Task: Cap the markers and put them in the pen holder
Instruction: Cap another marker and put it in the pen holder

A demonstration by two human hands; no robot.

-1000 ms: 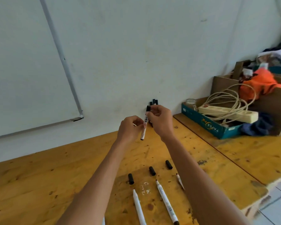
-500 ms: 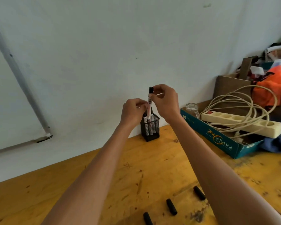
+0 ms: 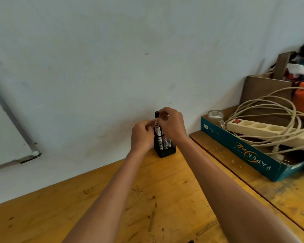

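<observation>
Pen holder [image 3: 165,150] stands at the back edge of the counter [image 3: 165,193], right by the wall [image 3: 112,67]. Bare wood lies to its left and in front, with both forearms across it. To the right there's a seam, then a teal box [image 3: 244,151] nearby, angled to the wall.

Marker [image 3: 157,128] is upright, long axis vertical, black cap [image 3: 156,114] on top. Its lower end is at the holder's rim; can't tell how far in.

Left hand [image 3: 141,135] pinches the barrel mid-height. Right hand [image 3: 172,125] pinches just below the cap.

Holder is black mesh, with other white markers [image 3: 167,143] standing inside. The teal box holds a power strip [image 3: 253,127], a coiled cable [image 3: 270,106] and a glass jar [image 3: 216,115]. Whiteboard [image 3: 0,141] corner far left.
</observation>
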